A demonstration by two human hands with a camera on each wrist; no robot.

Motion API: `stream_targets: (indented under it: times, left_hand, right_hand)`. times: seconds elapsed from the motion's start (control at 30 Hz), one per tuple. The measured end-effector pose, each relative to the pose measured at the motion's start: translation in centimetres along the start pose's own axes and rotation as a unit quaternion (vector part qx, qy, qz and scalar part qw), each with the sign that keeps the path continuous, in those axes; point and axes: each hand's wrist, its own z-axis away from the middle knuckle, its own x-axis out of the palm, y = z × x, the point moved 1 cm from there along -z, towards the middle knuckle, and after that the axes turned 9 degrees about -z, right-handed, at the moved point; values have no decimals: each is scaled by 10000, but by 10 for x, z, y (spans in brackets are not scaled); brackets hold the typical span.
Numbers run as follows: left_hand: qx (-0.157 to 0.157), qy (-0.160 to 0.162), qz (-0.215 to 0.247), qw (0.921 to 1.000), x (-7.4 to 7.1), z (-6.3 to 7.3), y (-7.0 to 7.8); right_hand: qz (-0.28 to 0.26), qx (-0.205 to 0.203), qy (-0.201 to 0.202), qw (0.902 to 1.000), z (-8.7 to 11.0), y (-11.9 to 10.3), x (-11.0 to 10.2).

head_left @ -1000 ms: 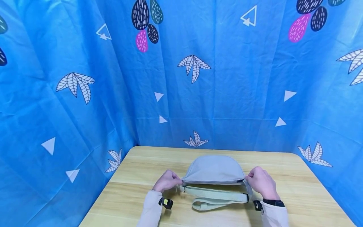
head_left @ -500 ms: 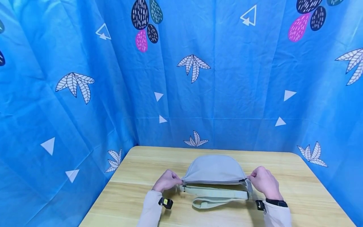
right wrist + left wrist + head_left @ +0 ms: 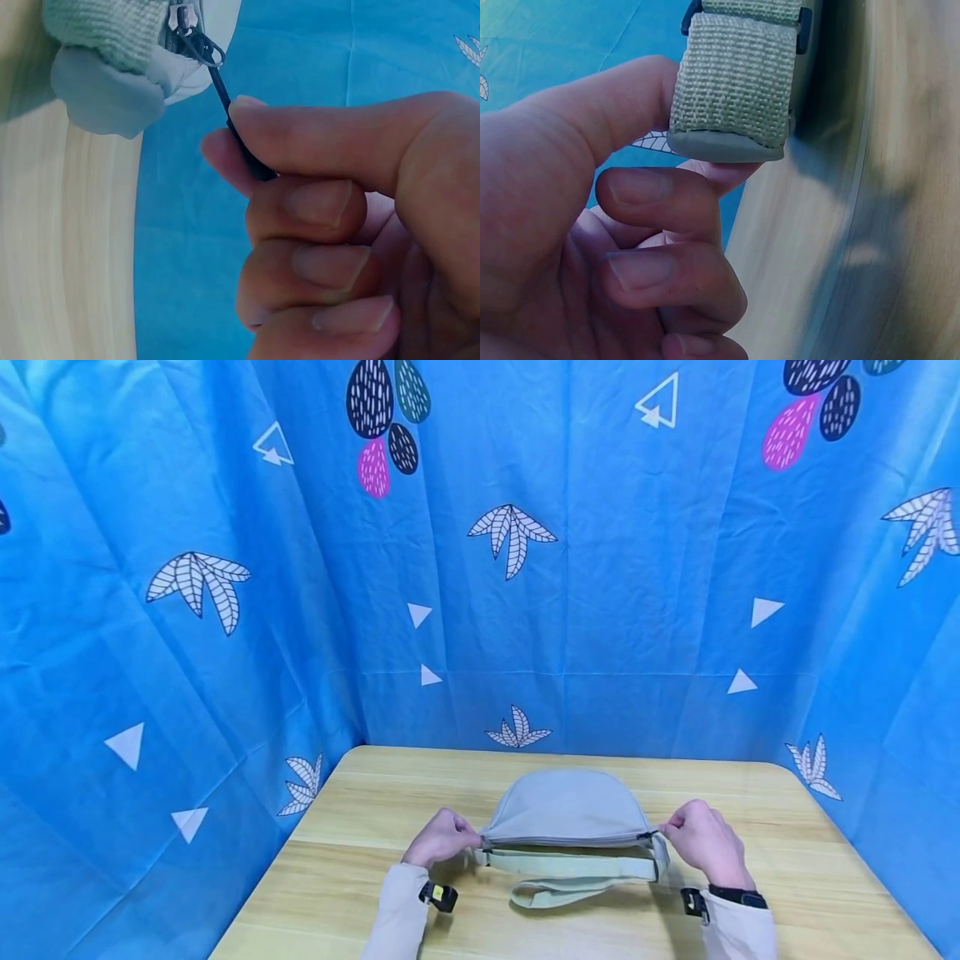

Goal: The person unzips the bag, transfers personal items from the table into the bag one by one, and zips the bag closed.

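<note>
A pale grey waist bag [image 3: 567, 802] lies on the table, its curved side away from me. Its light green strap [image 3: 573, 866] runs along the near side and folds into a loop. My left hand [image 3: 441, 837] pinches the bag's left end; in the left wrist view, thumb and forefinger hold the grey tab [image 3: 724, 146] beneath the green webbing [image 3: 735, 75]. At the right end, my right hand [image 3: 708, 843] pinches a black zipper pull [image 3: 220, 84] between thumb and forefinger. The pull stretches taut from the metal slider [image 3: 184, 16]. The bag's inside is hidden.
The wood-grain table [image 3: 360, 793] has rounded far corners. A blue patterned curtain [image 3: 637, 610] hangs behind it and along both sides. Black devices are strapped at both wrists, such as the left wrist camera [image 3: 442, 897].
My right hand has moved slightly right, and the zipper slider has shifted a little toward the bag's right end. The strap loop has shifted slightly. My left hand stays in place.
</note>
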Motion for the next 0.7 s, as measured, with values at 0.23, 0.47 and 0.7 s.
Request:
stream_targets:
  times: [0.23, 0.47, 0.7]
  left_hand:
    - [21, 23, 27, 10000, 1, 1, 1]
    - [-43, 128, 75, 9999, 1, 3, 0]
    - [56, 284, 239, 9993, -1, 1, -2]
  right_hand:
    - [-12, 16, -46, 10000, 0, 5, -4]
    - [37, 7, -13, 10000, 1, 10, -3]
    - [4, -14, 66, 10000, -4, 14, -4]
